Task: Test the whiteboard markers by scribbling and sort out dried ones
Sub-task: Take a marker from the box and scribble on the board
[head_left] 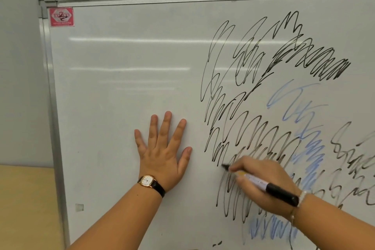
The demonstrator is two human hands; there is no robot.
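Right hand [261, 184] fingers pinching a black marker [269, 186], inking dark; left hand [162, 148] spread flat on whiteboard [121, 87]. Several scribbles done, sorting unseen.

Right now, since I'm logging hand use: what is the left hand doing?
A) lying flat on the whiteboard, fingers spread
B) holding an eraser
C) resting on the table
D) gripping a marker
A: the left hand lies open, fingers spread, against the whiteboard; the right hand holds the black marker.
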